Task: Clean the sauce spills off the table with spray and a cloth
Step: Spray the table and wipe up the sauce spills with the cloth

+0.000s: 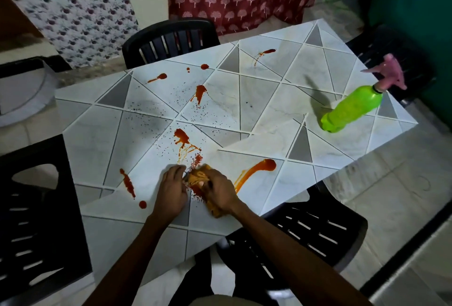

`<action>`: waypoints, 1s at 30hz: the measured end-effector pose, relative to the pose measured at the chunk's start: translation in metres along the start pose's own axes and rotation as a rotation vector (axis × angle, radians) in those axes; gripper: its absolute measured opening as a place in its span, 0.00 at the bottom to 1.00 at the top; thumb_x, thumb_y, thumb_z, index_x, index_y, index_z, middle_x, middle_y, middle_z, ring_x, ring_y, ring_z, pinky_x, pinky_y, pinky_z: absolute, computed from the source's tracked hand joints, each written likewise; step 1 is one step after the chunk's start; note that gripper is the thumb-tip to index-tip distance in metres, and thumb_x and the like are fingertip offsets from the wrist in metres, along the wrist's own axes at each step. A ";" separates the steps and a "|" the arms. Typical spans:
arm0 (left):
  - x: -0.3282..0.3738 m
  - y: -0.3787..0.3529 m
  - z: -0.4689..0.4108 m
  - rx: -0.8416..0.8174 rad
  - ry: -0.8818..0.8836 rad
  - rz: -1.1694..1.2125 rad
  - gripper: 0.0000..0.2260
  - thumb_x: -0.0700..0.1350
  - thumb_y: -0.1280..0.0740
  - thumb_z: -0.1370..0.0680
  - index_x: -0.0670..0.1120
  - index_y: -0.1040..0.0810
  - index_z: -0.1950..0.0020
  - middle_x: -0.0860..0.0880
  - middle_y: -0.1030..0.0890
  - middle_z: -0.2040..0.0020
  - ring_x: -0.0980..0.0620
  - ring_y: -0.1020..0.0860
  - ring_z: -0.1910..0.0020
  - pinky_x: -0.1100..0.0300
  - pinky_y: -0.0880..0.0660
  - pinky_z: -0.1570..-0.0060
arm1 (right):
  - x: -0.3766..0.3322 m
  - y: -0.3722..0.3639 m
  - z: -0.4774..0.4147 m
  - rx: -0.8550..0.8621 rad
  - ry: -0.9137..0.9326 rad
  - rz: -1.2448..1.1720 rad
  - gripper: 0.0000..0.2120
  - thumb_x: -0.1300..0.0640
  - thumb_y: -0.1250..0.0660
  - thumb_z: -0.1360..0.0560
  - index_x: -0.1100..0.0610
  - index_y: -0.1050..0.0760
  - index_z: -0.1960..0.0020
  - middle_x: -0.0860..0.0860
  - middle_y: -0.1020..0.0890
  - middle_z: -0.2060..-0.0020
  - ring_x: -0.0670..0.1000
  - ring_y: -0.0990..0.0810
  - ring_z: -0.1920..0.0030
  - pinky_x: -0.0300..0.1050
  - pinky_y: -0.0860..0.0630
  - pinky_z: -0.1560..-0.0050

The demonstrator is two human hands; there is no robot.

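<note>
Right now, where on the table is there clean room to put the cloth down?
Bare patterned tabletop lies between the long red sauce streak and the green plastic spray bottle, and at the near-left corner, nearer than the small round drop. The middle is crowded with spills and speckles.

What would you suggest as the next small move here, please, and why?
Probably draw the cloth, held by the left hand and right hand, rightward across the long sauce streak; it lies unwiped right beside the cloth.
</note>
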State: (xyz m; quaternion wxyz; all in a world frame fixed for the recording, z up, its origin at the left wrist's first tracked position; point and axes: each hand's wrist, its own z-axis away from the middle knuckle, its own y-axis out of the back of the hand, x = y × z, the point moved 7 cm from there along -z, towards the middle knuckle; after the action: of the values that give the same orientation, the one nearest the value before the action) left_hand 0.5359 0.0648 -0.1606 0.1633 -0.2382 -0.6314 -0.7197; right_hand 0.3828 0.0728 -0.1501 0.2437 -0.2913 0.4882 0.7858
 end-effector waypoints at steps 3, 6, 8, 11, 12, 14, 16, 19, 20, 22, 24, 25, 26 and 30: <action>0.006 0.001 0.008 0.002 -0.027 0.000 0.23 0.31 0.34 0.26 0.38 0.28 0.31 0.39 0.27 0.34 0.40 0.30 0.34 0.47 0.31 0.33 | 0.004 0.022 0.009 0.055 -0.038 -0.182 0.21 0.52 0.38 0.21 0.53 0.27 0.29 0.54 0.19 0.36 0.55 0.21 0.38 0.42 0.28 0.40; 0.011 0.000 0.011 -0.007 -0.027 -0.014 0.21 0.34 0.34 0.24 0.39 0.28 0.30 0.40 0.27 0.34 0.41 0.30 0.34 0.48 0.31 0.33 | 0.017 0.059 0.021 0.177 -0.070 -0.305 0.17 0.58 0.36 0.21 0.55 0.25 0.32 0.51 0.18 0.43 0.51 0.21 0.45 0.40 0.28 0.46; 0.012 -0.002 0.011 -0.017 -0.006 -0.025 0.21 0.35 0.34 0.23 0.39 0.28 0.30 0.40 0.27 0.34 0.41 0.30 0.33 0.46 0.31 0.32 | 0.032 0.084 0.029 0.245 -0.099 -0.396 0.16 0.62 0.34 0.20 0.57 0.24 0.33 0.51 0.18 0.41 0.50 0.22 0.42 0.43 0.27 0.41; 0.012 -0.004 0.010 -0.026 0.020 -0.042 0.20 0.36 0.34 0.23 0.39 0.28 0.30 0.40 0.27 0.34 0.39 0.30 0.33 0.45 0.31 0.32 | 0.055 0.117 0.034 0.294 -0.140 -0.513 0.15 0.59 0.34 0.19 0.58 0.25 0.32 0.51 0.20 0.37 0.50 0.23 0.37 0.44 0.29 0.33; 0.013 -0.004 0.010 -0.024 0.030 -0.050 0.20 0.37 0.34 0.23 0.39 0.28 0.30 0.40 0.27 0.34 0.39 0.30 0.33 0.45 0.31 0.31 | 0.061 0.126 0.035 0.307 -0.144 -0.536 0.16 0.57 0.34 0.19 0.57 0.24 0.32 0.52 0.19 0.37 0.51 0.22 0.36 0.46 0.29 0.32; 0.014 -0.002 0.009 -0.010 0.060 -0.058 0.20 0.37 0.34 0.23 0.39 0.28 0.31 0.40 0.27 0.34 0.40 0.30 0.34 0.46 0.31 0.32 | 0.075 0.140 0.031 0.315 -0.158 -0.593 0.17 0.52 0.33 0.20 0.55 0.24 0.33 0.52 0.18 0.38 0.53 0.20 0.38 0.49 0.27 0.32; 0.016 0.001 0.005 0.022 0.074 -0.046 0.19 0.38 0.34 0.22 0.40 0.27 0.31 0.41 0.27 0.34 0.42 0.29 0.35 0.49 0.29 0.33 | 0.087 0.151 0.024 0.319 -0.192 -0.669 0.19 0.47 0.31 0.22 0.53 0.23 0.34 0.53 0.17 0.40 0.54 0.19 0.40 0.54 0.24 0.34; 0.014 0.006 -0.007 0.067 0.101 -0.007 0.18 0.39 0.34 0.21 0.40 0.27 0.31 0.42 0.27 0.33 0.43 0.28 0.33 0.50 0.29 0.32 | 0.093 0.171 0.005 0.325 -0.241 -0.740 0.14 0.50 0.27 0.24 0.49 0.21 0.39 0.53 0.16 0.42 0.55 0.17 0.42 0.57 0.22 0.36; 0.013 0.008 -0.012 0.075 0.116 0.009 0.18 0.39 0.35 0.21 0.39 0.27 0.31 0.41 0.27 0.32 0.43 0.29 0.32 0.49 0.29 0.31 | 0.093 0.179 -0.002 0.326 -0.252 -0.735 0.12 0.52 0.26 0.24 0.49 0.21 0.41 0.53 0.16 0.43 0.56 0.17 0.43 0.58 0.22 0.37; 0.010 0.012 -0.026 0.098 0.135 0.018 0.18 0.40 0.35 0.20 0.39 0.28 0.30 0.41 0.27 0.32 0.43 0.29 0.31 0.49 0.30 0.31 | 0.093 0.194 -0.020 0.338 -0.274 -0.687 0.09 0.55 0.26 0.24 0.49 0.21 0.46 0.53 0.15 0.47 0.57 0.16 0.45 0.58 0.21 0.39; 0.009 0.019 -0.042 0.136 0.134 0.015 0.18 0.40 0.35 0.20 0.39 0.27 0.31 0.41 0.26 0.32 0.43 0.29 0.31 0.52 0.31 0.31 | 0.096 0.212 -0.041 0.403 -0.291 -0.611 0.06 0.54 0.26 0.26 0.47 0.21 0.50 0.51 0.15 0.50 0.56 0.16 0.48 0.58 0.20 0.41; 0.008 0.023 -0.049 0.159 0.136 0.016 0.17 0.40 0.34 0.20 0.39 0.27 0.31 0.41 0.26 0.33 0.44 0.29 0.32 0.52 0.31 0.32 | 0.097 0.223 -0.051 0.447 -0.300 -0.554 0.06 0.53 0.27 0.26 0.48 0.21 0.51 0.51 0.15 0.52 0.56 0.16 0.49 0.56 0.20 0.42; 0.002 0.026 -0.058 0.177 0.143 0.019 0.17 0.41 0.34 0.20 0.39 0.27 0.31 0.41 0.26 0.33 0.43 0.28 0.32 0.53 0.31 0.32 | 0.099 0.233 -0.062 0.493 -0.320 -0.501 0.05 0.53 0.28 0.26 0.49 0.21 0.50 0.51 0.15 0.53 0.57 0.17 0.49 0.54 0.20 0.42; -0.019 0.032 -0.084 0.198 0.141 -0.021 0.19 0.42 0.34 0.20 0.37 0.29 0.31 0.38 0.26 0.32 0.40 0.30 0.31 0.47 0.30 0.31 | 0.099 0.264 -0.102 0.610 -0.360 -0.364 0.07 0.54 0.33 0.23 0.54 0.21 0.47 0.55 0.17 0.53 0.60 0.19 0.48 0.50 0.25 0.48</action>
State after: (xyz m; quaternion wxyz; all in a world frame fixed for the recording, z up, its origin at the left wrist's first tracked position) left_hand 0.5574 -0.0241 -0.1518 0.2223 -0.1631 -0.6887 -0.6705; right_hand 0.1581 -0.1169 -0.0896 0.5360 -0.1450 0.5890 0.5871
